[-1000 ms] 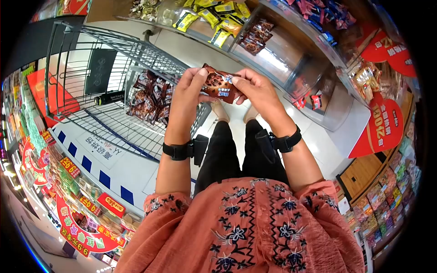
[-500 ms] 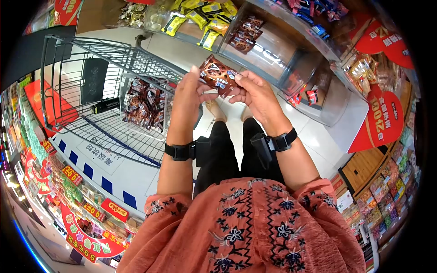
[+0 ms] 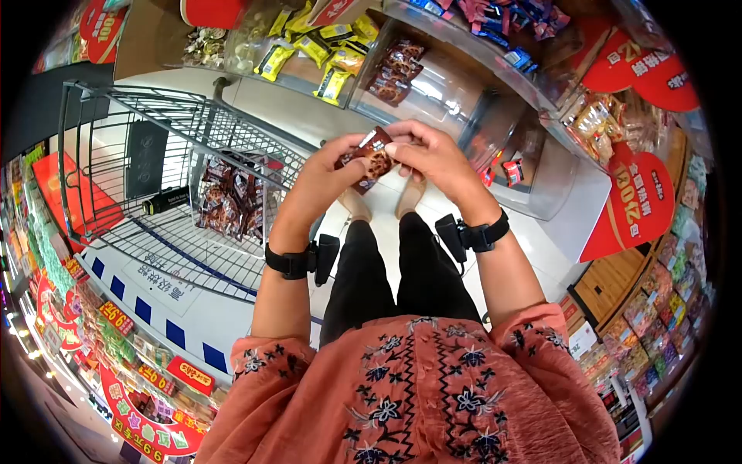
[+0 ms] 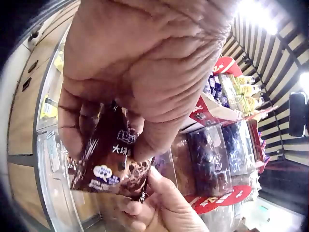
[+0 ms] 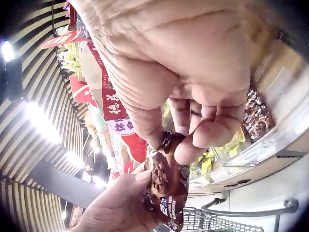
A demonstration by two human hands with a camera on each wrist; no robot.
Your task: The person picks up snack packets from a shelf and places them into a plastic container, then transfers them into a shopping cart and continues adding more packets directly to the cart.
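In front of me both hands hold a small brown cookie packet, printed with a chocolate-chip cookie. My left hand grips its body, the thumb lying across the printed face. With thumb and fingers, my right hand pinches the packet's upper right edge. The left wrist view has the shiny packet under the left fingers, the right thumb at its edge. Crumpled wrapper shows between the right fingertips in the right wrist view, where the left thumb overlaps the packet.
A wire shopping cart stands at my left, with a clear bin of similar brown packets and a black tube inside. Ahead are shelf bins with yellow packets and brown packets. A red sign juts out at right.
The packet has turned more upright and come lower between my hands. My left hand has shifted from its left edge to gripping its body; the right has moved to the upper edge.
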